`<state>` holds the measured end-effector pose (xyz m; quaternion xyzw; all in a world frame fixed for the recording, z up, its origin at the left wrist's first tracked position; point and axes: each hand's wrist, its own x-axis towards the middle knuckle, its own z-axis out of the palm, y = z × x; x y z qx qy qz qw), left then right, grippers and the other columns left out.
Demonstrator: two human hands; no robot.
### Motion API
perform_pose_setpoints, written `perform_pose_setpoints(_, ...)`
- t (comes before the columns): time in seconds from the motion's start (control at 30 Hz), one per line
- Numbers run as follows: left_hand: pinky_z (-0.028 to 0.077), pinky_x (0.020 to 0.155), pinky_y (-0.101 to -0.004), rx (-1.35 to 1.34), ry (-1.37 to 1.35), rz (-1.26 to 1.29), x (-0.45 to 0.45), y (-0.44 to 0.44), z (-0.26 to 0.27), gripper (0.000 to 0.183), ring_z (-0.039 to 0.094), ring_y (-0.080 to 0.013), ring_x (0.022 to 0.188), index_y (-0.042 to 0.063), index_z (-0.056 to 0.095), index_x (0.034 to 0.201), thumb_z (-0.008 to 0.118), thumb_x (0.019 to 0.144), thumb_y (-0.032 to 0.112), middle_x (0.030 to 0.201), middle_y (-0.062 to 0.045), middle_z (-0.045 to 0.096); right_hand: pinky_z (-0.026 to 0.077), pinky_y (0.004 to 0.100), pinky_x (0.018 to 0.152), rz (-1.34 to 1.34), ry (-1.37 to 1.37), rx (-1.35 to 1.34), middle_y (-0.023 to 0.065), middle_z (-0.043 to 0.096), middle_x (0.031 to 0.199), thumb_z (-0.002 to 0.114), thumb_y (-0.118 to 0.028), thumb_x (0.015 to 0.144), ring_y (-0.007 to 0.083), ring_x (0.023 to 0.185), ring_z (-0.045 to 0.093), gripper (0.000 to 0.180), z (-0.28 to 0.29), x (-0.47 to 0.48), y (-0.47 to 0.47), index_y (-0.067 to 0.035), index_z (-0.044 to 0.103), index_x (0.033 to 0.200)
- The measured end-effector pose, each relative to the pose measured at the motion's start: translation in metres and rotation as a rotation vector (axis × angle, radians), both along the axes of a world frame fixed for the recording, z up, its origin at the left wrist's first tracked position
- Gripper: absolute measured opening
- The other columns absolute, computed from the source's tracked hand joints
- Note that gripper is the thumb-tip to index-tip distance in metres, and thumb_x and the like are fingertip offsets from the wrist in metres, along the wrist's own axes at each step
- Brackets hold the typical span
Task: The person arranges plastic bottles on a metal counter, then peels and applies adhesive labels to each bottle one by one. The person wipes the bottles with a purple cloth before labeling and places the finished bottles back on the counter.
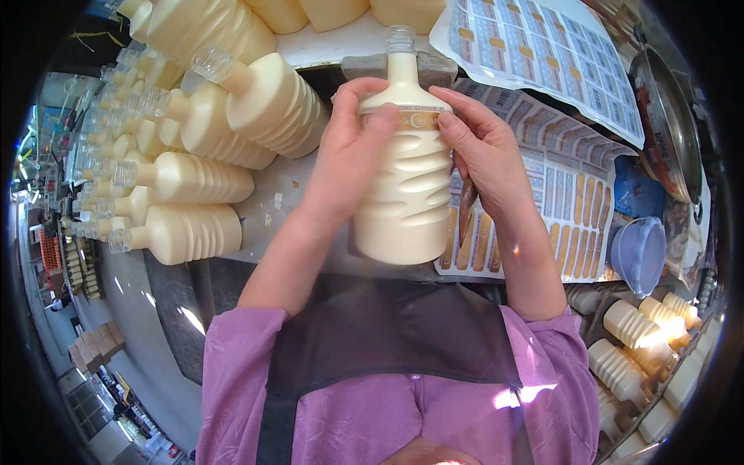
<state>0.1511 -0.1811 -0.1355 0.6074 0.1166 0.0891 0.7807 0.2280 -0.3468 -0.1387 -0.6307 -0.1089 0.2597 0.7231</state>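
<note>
A cream-coloured bottle (401,197) with wavy ridges and a clear threaded neck lies before me, its neck over a grey block (436,68). Across its shoulder runs a gold label strip (427,120) bearing writing. My left hand (357,136) holds the bottle's left side, its blurred thumb lying over the label. On the other side, my right hand (479,136) grips the shoulder, with thumb and finger at the label's right end. A pointed brownish tool (467,212), perhaps a knife blade, juts down from under my right palm.
Many similar bottles (195,232) lie stacked on the left of the grey table (279,232). Label sheets (537,52) lie at upper right, with partly used sheets (569,215) below. A lavender bucket (638,256) and a round metal pan (668,122) stand right; more bottles (619,366) fill a rack.
</note>
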Motion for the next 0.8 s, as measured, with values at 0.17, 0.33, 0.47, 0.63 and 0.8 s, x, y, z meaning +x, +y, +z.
perform_pose_setpoints(0.17,0.055,0.079,-0.0286,0.040,0.016,0.011,0.0018,-0.0017,0.0008,0.044,0.064,-0.0120,0.093,0.007,0.043,0.134,0.066,0.100,0.022,0.109,-0.011,0.066,0.040,0.0187,0.057,-0.008,0.019,-0.020,-0.0042,0.062,0.085,0.073,-0.022,0.096,0.0021,0.069,0.051,0.041,0.0028,-0.0004,-0.0020,-0.004,0.066,0.132)
perform_pose_setpoints(0.33,0.056,0.079,-0.0302,0.077,0.001,0.029,0.0024,-0.0005,-0.0043,0.045,0.066,-0.0140,0.094,0.006,0.045,0.133,0.069,0.098,0.023,0.109,-0.012,0.066,0.039,0.0184,0.054,-0.022,0.020,-0.031,-0.0040,0.062,0.083,0.073,-0.024,0.096,0.0015,0.065,0.050,0.042,0.0056,-0.0021,-0.0008,-0.004,0.066,0.133)
perform_pose_setpoints(0.47,0.052,0.088,-0.0269,0.083,0.025,-0.005,0.0019,0.0007,-0.0038,0.040,0.058,-0.0107,0.103,0.008,0.046,0.134,0.065,0.103,0.022,0.116,-0.007,0.060,0.039,0.0181,0.053,-0.030,0.026,-0.032,-0.0043,0.061,0.083,0.073,-0.024,0.096,0.0011,0.063,0.049,0.042,0.0054,-0.0029,0.0001,-0.005,0.065,0.133)
perform_pose_setpoints(0.63,0.052,0.088,-0.0270,0.136,0.023,-0.004,0.0022,0.0020,-0.0044,0.041,0.059,-0.0112,0.103,0.008,0.045,0.134,0.066,0.102,0.023,0.117,-0.007,0.060,0.038,0.0179,0.052,-0.022,0.045,-0.014,-0.0046,0.060,0.081,0.073,-0.023,0.096,0.0008,0.060,0.048,0.042,0.0045,-0.0029,-0.0004,-0.006,0.064,0.134)
perform_pose_setpoints(0.8,0.053,0.086,-0.0277,0.173,0.009,-0.001,0.0038,0.0037,-0.0081,0.042,0.059,-0.0120,0.102,0.008,0.045,0.134,0.067,0.101,0.023,0.117,-0.008,0.060,0.038,0.0176,0.051,-0.020,0.056,-0.006,-0.0048,0.060,0.081,0.072,-0.021,0.097,0.0005,0.059,0.048,0.041,0.0048,-0.0032,-0.0006,-0.006,0.064,0.135)
